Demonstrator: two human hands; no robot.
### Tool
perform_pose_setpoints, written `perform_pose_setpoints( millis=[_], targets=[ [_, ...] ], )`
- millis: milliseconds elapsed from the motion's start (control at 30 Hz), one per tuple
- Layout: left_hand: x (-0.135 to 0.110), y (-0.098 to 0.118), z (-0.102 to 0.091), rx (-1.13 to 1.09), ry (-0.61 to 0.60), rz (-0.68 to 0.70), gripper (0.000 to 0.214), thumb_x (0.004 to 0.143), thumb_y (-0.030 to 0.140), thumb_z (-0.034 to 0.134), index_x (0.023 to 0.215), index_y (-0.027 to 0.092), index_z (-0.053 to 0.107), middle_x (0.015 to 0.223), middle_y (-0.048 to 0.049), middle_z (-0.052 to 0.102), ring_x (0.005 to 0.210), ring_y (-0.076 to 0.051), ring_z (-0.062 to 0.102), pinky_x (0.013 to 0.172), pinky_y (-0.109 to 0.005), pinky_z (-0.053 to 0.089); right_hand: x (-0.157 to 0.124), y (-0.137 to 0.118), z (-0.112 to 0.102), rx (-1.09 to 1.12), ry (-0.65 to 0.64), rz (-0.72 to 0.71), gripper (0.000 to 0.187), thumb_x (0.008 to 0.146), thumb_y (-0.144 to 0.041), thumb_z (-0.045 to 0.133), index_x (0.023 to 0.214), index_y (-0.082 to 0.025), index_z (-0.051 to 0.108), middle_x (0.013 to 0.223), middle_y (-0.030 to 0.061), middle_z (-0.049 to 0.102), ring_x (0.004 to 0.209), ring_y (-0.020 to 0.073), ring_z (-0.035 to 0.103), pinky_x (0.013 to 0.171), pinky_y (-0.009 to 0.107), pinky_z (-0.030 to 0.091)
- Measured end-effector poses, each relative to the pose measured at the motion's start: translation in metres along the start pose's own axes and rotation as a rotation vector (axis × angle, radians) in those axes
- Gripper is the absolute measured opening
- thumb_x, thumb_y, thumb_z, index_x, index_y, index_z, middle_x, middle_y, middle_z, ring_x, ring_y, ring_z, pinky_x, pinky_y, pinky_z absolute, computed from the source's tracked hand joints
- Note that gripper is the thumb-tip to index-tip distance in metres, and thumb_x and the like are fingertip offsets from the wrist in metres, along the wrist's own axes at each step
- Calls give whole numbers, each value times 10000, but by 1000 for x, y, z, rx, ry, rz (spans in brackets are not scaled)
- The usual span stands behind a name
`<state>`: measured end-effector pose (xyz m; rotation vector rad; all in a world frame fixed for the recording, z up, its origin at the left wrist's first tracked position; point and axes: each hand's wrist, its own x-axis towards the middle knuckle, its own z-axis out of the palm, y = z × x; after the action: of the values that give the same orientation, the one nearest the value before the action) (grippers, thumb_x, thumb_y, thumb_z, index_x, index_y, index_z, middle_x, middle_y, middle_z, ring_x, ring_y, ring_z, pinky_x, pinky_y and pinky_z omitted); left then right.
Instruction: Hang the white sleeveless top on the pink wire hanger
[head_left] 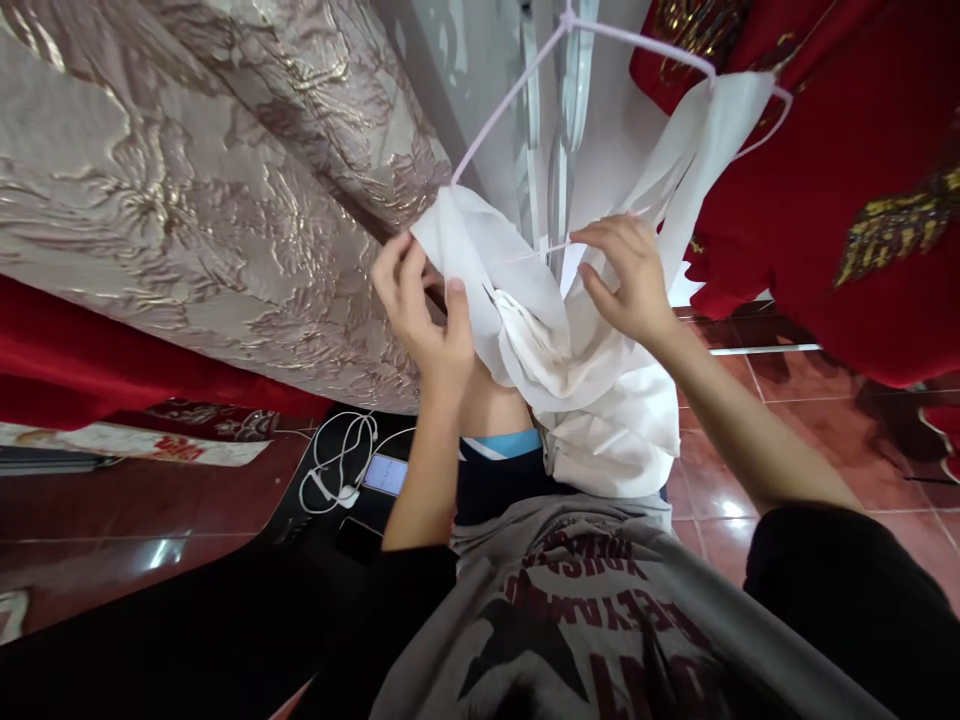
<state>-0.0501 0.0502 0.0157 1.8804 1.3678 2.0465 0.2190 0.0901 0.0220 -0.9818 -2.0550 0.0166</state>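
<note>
The white garment (555,370) hangs from the pink hanger (568,20), whose top is at 12 o'clock, and drapes down over your lap. At the garment's 10 o'clock your left hand (427,310) curls at its upper edge, while at 1 o'clock your right hand (628,280) has fingertips at a thin pink strand, thumb apart (I cannot tell whether either hand pinches), and a lit phone (385,474) lies at 8 o'clock.

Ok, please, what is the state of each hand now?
Left hand: closed on the edge of the thin white cloth.
Right hand: fingers at the thin pale-pink hanger; whether they grip it cannot be told.
</note>
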Motion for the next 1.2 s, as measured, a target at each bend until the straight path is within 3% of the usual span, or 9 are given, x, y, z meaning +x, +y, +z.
perform_pose_setpoints(
  millis=[100, 233, 433, 567, 800, 933, 1033, 1100, 1200],
  targets=[
    [-42, 7, 21, -12, 206, -148, 592, 980, 650, 629, 1350, 190, 595, 1368, -143, 609, 1281, -283, 647, 1073, -429, 563, -11, -7, 16, -8, 172, 38, 325, 1072, -451, 476, 1217, -256, 692, 1212, 77, 726, 1224, 269, 661, 1230, 619, 401],
    [-64, 20, 41, -165, 129, -415, 533, 935, 520, 760, 1278, 124, 657, 1286, -177, 732, 1238, -283, 722, 1092, -403, 574, -17, -33, 33, 9, 342, 69, 243, 1078, -403, 508, 1112, -251, 695, 1075, 45, 729, 1100, 221, 679, 1175, 547, 443],
    [-35, 32, 26, -107, 131, -409, 284, 856, 346, 817, 1019, 115, 789, 1027, -117, 830, 965, -257, 806, 875, -363, 652, -8, -47, 47, -11, 406, 132, 255, 1080, -420, 530, 1006, -244, 698, 982, 22, 725, 997, 187, 665, 1116, 482, 466],
    [-15, 41, 8, 36, 30, -462, 225, 743, 264, 856, 909, 123, 797, 896, -70, 823, 839, -245, 793, 743, -332, 641, -7, -48, 46, -3, 419, 123, 239, 1077, -408, 544, 1000, -245, 701, 975, 15, 726, 984, 180, 662, 1089, 457, 469],
    [12, 60, -9, 9, -47, -473, 214, 671, 263, 896, 715, 168, 709, 747, -12, 746, 802, -244, 748, 718, -340, 645, -10, -46, 41, -4, 355, 152, 283, 1085, -442, 509, 1021, -242, 698, 992, 32, 714, 1010, 195, 658, 1134, 490, 443],
    [16, 66, -10, -181, -190, -413, 62, 759, 209, 796, 808, 180, 771, 872, -21, 796, 896, -238, 768, 867, -371, 647, -10, -43, 38, -43, 347, 158, 307, 1086, -447, 494, 1007, -235, 700, 989, 42, 716, 1010, 202, 660, 1121, 500, 466],
    [23, 76, -13, -409, -328, -426, 136, 773, 194, 764, 909, 187, 777, 872, -16, 781, 964, -239, 776, 1001, -404, 613, -12, -44, 35, -24, 349, 146, 305, 1090, -445, 485, 1010, -234, 690, 989, 40, 710, 1018, 198, 661, 1142, 508, 462],
    [31, 78, -22, -599, -286, -494, 197, 790, 271, 767, 975, 202, 757, 795, 5, 722, 877, -220, 762, 967, -406, 613, -13, -46, 33, -22, 344, 143, 293, 1088, -438, 491, 1009, -235, 685, 986, 34, 709, 1011, 193, 660, 1149, 506, 455],
    [39, 62, -42, -826, -94, -597, 269, 840, 419, 710, 1051, 253, 724, 826, 11, 691, 875, -188, 727, 933, -368, 590, -16, -50, 31, -35, 333, 158, 265, 1078, -427, 510, 1011, -239, 684, 991, 30, 710, 1002, 192, 657, 1152, 503, 443]
  ],
)
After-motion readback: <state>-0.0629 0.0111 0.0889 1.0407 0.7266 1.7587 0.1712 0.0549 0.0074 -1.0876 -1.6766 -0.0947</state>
